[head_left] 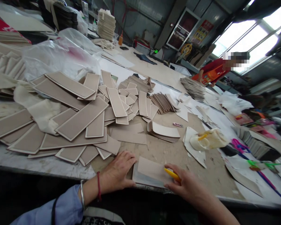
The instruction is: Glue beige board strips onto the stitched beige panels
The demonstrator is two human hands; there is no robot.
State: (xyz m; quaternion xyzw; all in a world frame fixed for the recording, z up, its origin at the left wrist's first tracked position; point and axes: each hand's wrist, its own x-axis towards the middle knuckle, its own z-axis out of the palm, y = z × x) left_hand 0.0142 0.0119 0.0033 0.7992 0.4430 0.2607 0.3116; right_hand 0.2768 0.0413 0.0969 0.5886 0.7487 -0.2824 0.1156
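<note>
From my distant seat I read this as a workshop. I see a long, scuffed brown tabletop [210,175] heaped with flat taupe strips with pale edges [81,122], a tall stack of cream sheets [106,26] behind, a co-worker in a red top and orange apron [212,72], large bright windows [248,36], a red-and-yellow poster [202,32] and a small glowing green sign [155,51].

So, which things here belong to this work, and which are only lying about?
Likely in the work: slim yellow tool in the right hand; flat beige panel by the left hand.
Probably lying about: crumpled clear plastic bag; small orange bottle.
</note>
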